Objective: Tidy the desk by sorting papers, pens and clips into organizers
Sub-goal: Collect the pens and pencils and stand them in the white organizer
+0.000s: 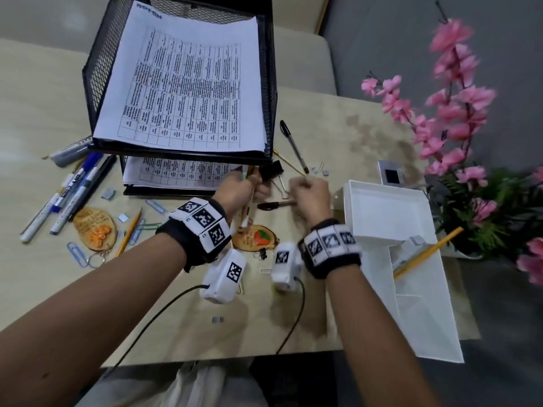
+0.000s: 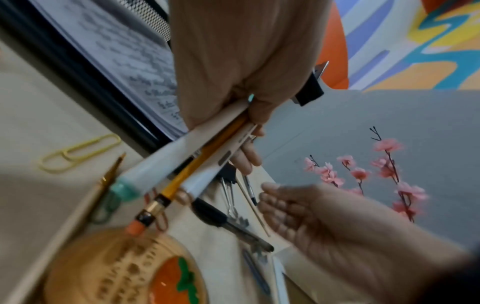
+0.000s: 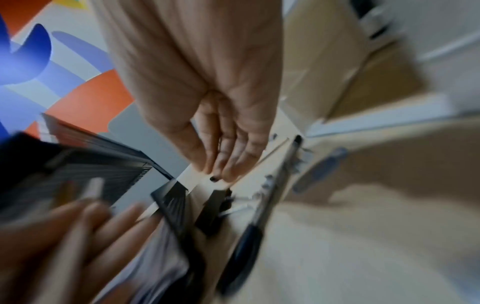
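My left hand (image 1: 244, 186) grips a bundle of two white pens (image 2: 182, 156) and a yellow pencil (image 2: 200, 160) just in front of the black mesh paper tray (image 1: 97, 69). A black binder clip (image 2: 309, 90) sticks out past its fingers. My right hand (image 1: 310, 190) hovers beside it with straight, empty fingers (image 3: 221, 160), above a black pen (image 1: 271, 205) lying on the desk. Printed papers (image 1: 188, 83) fill both tray levels. The white organizer (image 1: 382, 186) at the right holds a yellow pencil (image 1: 429, 251).
Several pens and markers (image 1: 73, 186) lie at the left with paper clips (image 1: 76, 254) and a wooden keychain (image 1: 94, 227). Another keychain (image 1: 255, 237) lies under my wrists. A second black pen (image 1: 293, 145) lies beyond my hands. Pink flowers (image 1: 455, 98) stand at the right.
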Available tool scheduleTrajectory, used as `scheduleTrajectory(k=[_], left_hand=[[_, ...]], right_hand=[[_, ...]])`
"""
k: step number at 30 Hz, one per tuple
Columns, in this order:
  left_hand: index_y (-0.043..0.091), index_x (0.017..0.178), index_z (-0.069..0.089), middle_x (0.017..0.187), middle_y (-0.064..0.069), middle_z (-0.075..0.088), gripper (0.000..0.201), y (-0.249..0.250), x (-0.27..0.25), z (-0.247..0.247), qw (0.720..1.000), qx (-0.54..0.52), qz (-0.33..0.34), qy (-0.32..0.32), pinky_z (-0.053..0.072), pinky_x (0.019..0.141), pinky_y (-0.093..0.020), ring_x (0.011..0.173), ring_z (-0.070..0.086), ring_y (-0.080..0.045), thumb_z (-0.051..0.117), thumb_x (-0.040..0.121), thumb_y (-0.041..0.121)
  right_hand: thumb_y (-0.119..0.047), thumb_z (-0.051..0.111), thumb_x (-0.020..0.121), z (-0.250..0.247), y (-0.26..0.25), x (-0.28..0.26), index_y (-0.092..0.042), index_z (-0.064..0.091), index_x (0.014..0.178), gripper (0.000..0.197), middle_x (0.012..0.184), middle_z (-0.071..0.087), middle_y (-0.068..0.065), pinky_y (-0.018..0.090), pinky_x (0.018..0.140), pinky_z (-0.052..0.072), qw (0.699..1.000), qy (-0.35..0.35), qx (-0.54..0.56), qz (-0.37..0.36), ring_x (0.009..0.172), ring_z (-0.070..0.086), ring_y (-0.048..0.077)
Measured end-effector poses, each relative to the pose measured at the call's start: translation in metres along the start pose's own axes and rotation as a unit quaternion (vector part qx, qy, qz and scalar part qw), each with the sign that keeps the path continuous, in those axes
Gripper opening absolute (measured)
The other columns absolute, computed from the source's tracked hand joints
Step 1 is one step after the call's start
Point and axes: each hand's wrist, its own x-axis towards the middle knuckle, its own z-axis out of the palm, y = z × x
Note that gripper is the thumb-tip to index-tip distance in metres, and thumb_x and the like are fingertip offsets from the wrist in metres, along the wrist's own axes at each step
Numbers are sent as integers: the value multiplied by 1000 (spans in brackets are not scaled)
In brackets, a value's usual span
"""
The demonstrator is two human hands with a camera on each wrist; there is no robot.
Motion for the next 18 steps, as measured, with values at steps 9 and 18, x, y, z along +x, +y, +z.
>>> scheduleTrajectory(k=[9, 18], left_hand=[[19, 82, 47, 65, 1, 43, 20, -21, -10, -45, 985, 173, 10, 5, 35, 51, -25, 53, 38, -12, 40, 99, 26], [13, 72, 46, 59, 0, 41, 32, -11, -28, 0, 970, 237, 48, -37, 35, 53, -26, 47, 42, -11, 37, 99, 26]], right_hand=[[6, 47, 86, 20, -22, 90, 13, 60, 93, 17, 116, 58, 29, 38, 86, 48, 942, 56, -327, -52, 107, 58, 39], [-8, 55, 85, -7, -28, 14, 4, 61, 94, 17, 100, 65, 19, 35, 79, 48, 981, 127, -134, -65, 94, 61, 32]])
